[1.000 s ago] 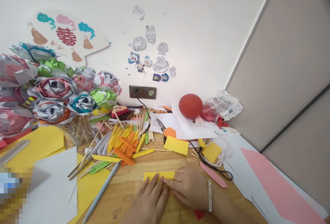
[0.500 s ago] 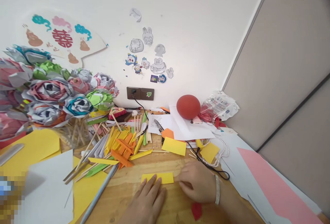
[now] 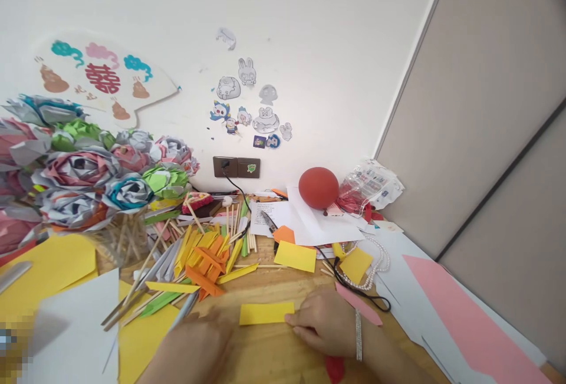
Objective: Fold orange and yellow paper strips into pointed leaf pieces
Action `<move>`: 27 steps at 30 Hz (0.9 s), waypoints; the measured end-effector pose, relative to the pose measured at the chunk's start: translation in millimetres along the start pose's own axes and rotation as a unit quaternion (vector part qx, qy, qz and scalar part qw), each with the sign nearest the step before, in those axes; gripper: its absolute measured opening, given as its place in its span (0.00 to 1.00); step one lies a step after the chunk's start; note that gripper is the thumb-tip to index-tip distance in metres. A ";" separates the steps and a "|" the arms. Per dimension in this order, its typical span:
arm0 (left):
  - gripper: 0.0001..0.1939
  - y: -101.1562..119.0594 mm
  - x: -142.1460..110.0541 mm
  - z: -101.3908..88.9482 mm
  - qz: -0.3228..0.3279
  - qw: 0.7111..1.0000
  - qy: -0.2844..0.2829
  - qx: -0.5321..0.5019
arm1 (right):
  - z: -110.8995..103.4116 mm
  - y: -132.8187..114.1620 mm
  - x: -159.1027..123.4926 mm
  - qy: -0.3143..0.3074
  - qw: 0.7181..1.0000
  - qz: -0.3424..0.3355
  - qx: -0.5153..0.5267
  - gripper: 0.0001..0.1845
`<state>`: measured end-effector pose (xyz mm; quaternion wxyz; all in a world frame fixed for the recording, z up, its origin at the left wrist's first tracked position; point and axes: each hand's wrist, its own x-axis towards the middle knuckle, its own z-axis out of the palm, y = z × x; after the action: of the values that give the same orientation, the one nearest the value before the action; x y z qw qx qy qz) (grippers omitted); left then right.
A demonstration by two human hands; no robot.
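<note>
A yellow paper strip lies flat on the wooden table in front of me. My right hand, with a glittering bracelet at the wrist, has its fingers curled and its fingertips on the strip's right end. My left hand is apart from the strip, to its lower left, over the near end of a grey-blue rod. Motion blurs its fingers, so their shape is unclear. A pink pointed paper strip lies just behind my right wrist. Below that hand is a small red piece.
Orange folded papers and several sticks lie at the back left, beside folded paper flowers. Behind the strip are a yellow paper rectangle and a red balloon. A black cord and bead strings lie right.
My left hand has lifted off the yellow strip and moved left toward the grey-blue rod. My right hand drew right off the strip, then came back to its right end. The view has shifted slightly.
</note>
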<state>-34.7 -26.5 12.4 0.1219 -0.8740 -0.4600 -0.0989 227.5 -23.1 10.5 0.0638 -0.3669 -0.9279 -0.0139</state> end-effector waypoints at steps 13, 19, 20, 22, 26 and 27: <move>0.13 21.3 12.9 30.9 0.090 0.982 0.134 -0.096 | 13.8 -11.3 8.7 0.086 0.994 -0.034 0.052 0.12; 0.11 21.4 16.8 24.7 0.162 0.975 0.128 -0.085 | 9.5 -4.0 10.8 0.140 0.983 0.000 0.116 0.14; 0.12 22.2 17.3 25.0 0.178 0.972 0.131 -0.080 | 10.8 -3.1 11.7 0.135 0.983 -0.021 0.126 0.15; 0.12 23.8 17.4 25.1 0.200 0.968 0.132 -0.079 | 14.0 -1.5 13.1 0.124 0.980 -0.062 0.143 0.16; 0.11 22.8 15.2 20.7 0.207 0.965 0.100 -0.125 | 15.9 0.0 13.2 0.113 0.975 -0.076 0.178 0.10; 0.11 20.9 14.5 19.1 0.212 0.964 0.076 -0.142 | 15.3 -0.1 12.8 0.113 0.974 -0.073 0.185 0.09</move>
<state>-8.2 -20.8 -4.2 0.0490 -0.9497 -0.2350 -0.2009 216.5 -13.3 -3.1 0.2341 -0.2762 -0.9255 0.1114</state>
